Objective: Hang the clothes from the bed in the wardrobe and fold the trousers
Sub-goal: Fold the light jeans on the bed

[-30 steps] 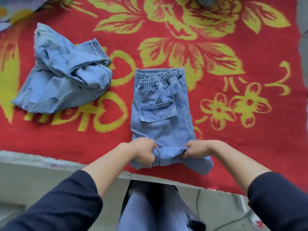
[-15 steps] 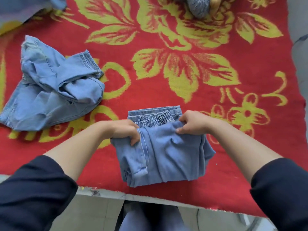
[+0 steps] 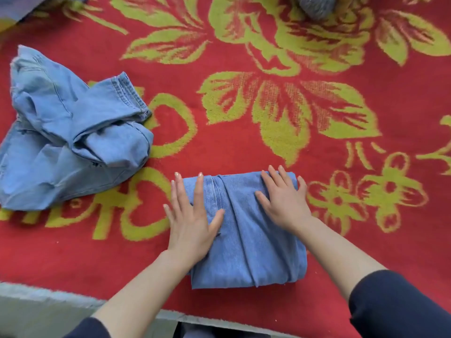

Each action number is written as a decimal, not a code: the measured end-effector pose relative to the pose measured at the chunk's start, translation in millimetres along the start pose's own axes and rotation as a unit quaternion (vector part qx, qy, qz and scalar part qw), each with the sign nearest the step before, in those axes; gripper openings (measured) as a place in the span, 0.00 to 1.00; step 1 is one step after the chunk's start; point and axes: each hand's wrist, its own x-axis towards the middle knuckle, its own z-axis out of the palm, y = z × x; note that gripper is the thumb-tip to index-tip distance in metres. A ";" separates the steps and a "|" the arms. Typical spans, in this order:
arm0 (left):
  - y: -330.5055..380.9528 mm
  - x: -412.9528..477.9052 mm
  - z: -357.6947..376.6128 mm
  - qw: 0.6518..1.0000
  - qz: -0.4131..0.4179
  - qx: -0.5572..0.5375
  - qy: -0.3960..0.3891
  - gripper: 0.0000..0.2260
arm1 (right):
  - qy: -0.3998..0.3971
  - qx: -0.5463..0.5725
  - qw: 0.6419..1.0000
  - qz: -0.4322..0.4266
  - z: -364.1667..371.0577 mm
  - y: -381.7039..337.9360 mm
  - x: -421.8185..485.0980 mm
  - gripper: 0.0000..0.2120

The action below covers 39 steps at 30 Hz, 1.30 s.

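A pair of light blue denim trousers (image 3: pixel 246 242) lies folded into a compact rectangle on the red bed cover (image 3: pixel 244 147) near its front edge. My left hand (image 3: pixel 192 220) lies flat with spread fingers on the left part of the fold, partly over the cover. My right hand (image 3: pixel 284 200) presses flat on the upper right part. A second pair of blue denim trousers (image 3: pixel 68 142) lies crumpled at the left.
The bed cover carries a large yellow-green flower pattern. A grey knitted thing (image 3: pixel 317 6) sits at the top edge. The bed's pale front edge (image 3: pixel 48 296) runs along the bottom left. My dark sleeves reach in from below.
My hands carried the lower half of the trousers up over the waistband, let go of the cloth and now lie flat on the finished fold.
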 end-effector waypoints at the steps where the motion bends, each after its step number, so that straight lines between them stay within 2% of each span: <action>1: -1.3 -1.0 1.9 0.998 -0.043 -0.047 0.009 0.41 | 0.018 0.009 1.000 0.004 1.2 -0.5 1.0 0.27; 4: -1.3 1.9 2.6 0.976 -0.124 -0.169 0.063 0.41 | 0.099 0.075 0.989 0.086 2.6 -1.3 3.1 0.28; 6: 3.1 5.1 4.1 0.963 -0.155 -0.200 0.095 0.33 | 0.132 0.139 0.963 0.191 2.0 -2.2 3.6 0.28; 8: 5.9 12.3 4.4 0.956 -0.177 -0.207 0.110 0.19 | 0.124 0.179 0.945 0.242 3.4 -2.1 4.6 0.23; 10: 3.2 20.2 1.0 0.957 -0.155 -0.208 0.132 0.10 | 0.108 0.173 0.955 0.214 5.4 0.6 4.3 0.15; 12: -5.2 26.4 -2.1 0.952 -0.123 -0.226 0.166 0.10 | 0.115 0.149 0.964 0.189 2.9 4.3 5.0 0.11; 14: -11.8 31.3 -2.4 0.944 -0.149 -0.246 0.165 0.11 | 0.093 0.140 0.966 0.196 -0.9 5.0 11.0 0.10; 16: -13.8 39.1 -3.7 0.940 -0.195 -0.246 0.132 0.09 | 0.061 0.121 0.967 0.217 -4.5 3.1 20.4 0.11; 18: -11.9 49.9 -11.4 0.964 -0.186 -0.150 0.115 0.07 | 0.078 0.085 0.976 0.187 -12.1 -1.6 32.0 0.15; 19: -9.1 56.4 -16.2 0.979 -0.143 -0.080 0.121 0.12 | 0.083 0.085 0.983 0.141 -17.0 -4.9 38.2 0.20; 20: -6.4 63.9 -19.9 0.989 -0.062 -0.024 0.133 0.17 | 0.065 0.104 0.989 0.085 -21.4 -7.7 44.4 0.26; 22: -0.6 77.2 -22.8 0.986 0.125 0.067 0.087 0.19 | -0.049 0.148 0.988 0.017 -26.3 -13.6 53.2 0.36; 23: 0.6 83.2 -21.1 0.978 0.180 0.101 0.020 0.20 | -0.104 0.142 0.984 0.004 -25.6 -13.9 56.1 0.39; 24: -0.6 89.6 -17.4 0.974 0.187 0.114 -0.058 0.22 | -0.134 0.114 0.984 -0.007 -23.3 -12.6 58.5 0.41; 26: -6.1 98.8 -12.2 0.967 0.133 0.123 -0.177 0.26 | -0.140 0.045 0.989 -0.024 -19.7 -9.2 62.7 0.42; 27: -8.4 102.9 -10.0 0.967 0.114 0.117 -0.197 0.27 | -0.134 0.021 0.990 -0.028 -19.7 -8.6 64.8 0.42; 33: -2.5 106.4 -12.6 0.962 0.036 0.085 -0.259 0.30 | -0.174 -0.017 0.985 0.008 -24.8 -23.1 64.5 0.32; 37: 8.5 81.4 -20.5 0.954 0.039 0.127 -0.268 0.30 | -0.152 -0.056 0.986 -0.042 -31.1 -33.2 37.7 0.19; 39: 8.7 49.7 -25.6 0.960 0.061 0.144 -0.233 0.28 | -0.102 -0.056 0.989 -0.089 -26.9 -31.0 6.1 0.14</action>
